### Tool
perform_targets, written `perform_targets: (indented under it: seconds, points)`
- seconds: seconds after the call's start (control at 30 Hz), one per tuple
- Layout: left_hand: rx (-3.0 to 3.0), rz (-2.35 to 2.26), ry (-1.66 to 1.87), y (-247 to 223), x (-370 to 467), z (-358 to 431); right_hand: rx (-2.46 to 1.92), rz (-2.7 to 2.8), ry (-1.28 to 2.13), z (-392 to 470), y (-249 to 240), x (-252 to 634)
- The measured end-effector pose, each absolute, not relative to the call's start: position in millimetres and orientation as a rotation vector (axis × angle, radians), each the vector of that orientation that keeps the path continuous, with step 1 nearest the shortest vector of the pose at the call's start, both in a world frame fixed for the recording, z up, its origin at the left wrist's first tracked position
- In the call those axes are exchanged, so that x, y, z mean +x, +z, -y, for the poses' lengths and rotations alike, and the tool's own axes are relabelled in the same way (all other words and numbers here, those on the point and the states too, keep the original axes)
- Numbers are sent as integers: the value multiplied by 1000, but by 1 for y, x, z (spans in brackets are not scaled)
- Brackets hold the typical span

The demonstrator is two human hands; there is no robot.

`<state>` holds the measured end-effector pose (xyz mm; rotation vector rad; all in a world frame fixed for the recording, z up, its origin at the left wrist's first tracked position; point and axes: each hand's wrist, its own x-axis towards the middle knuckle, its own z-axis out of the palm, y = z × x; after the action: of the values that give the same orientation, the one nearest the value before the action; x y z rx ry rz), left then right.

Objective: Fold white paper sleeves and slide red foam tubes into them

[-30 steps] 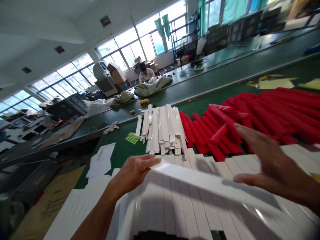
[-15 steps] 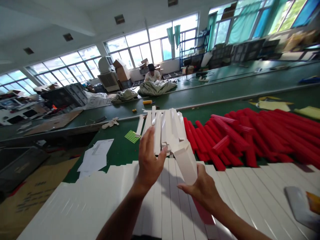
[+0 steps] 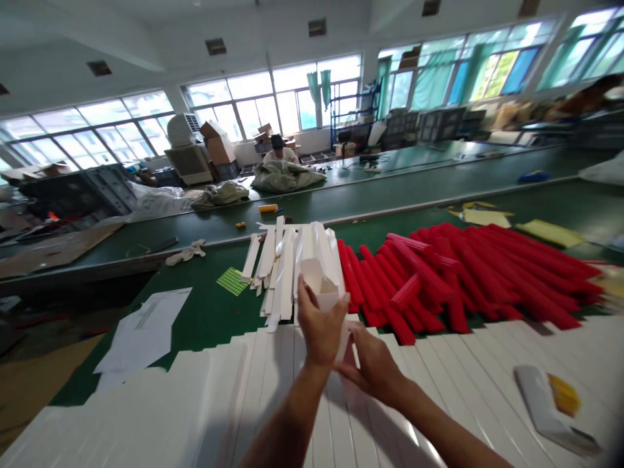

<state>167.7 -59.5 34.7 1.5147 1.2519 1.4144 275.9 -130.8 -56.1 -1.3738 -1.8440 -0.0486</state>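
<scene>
Above the laid-out white strips (image 3: 273,383), the upper end of an open-mouthed white carton (image 3: 327,301) is gripped between the fingers and thumb of the left hand (image 3: 320,331), its forearm angled up from below. Lower and to the right, the carton is pinched by the curled right hand (image 3: 377,365), wrist turned inward, near the red rods (image 3: 385,286); the carton appears to be being steadied, which calls for light pressure on its thin walls.

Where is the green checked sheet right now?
In the head view, the green checked sheet lies on the green table, left of centre, just left of the pile of white strips and beyond the loose white papers.
</scene>
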Motion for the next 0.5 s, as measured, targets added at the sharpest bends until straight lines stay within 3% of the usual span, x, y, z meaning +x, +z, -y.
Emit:
perform_targets:
  seconds: [0.1,0.17,0.27,0.37,0.5]
  points:
    - [1522,-1267,1418,43,150,49,-1563,1674,-138,117,-42,350]
    - [1549,-1275,1408,46,142,47,-1933,1136,-330,109,-37,408]
    - [1630,-1195,1419,46,141,49,-2201,612,-74,99,-36,474]
    - [1747,-1094,1459,43,148,51,-2189,575,200,100,-28,502]
    - [1877,-1011,1444,42,155,46,-2140,696,218,122,18,504]
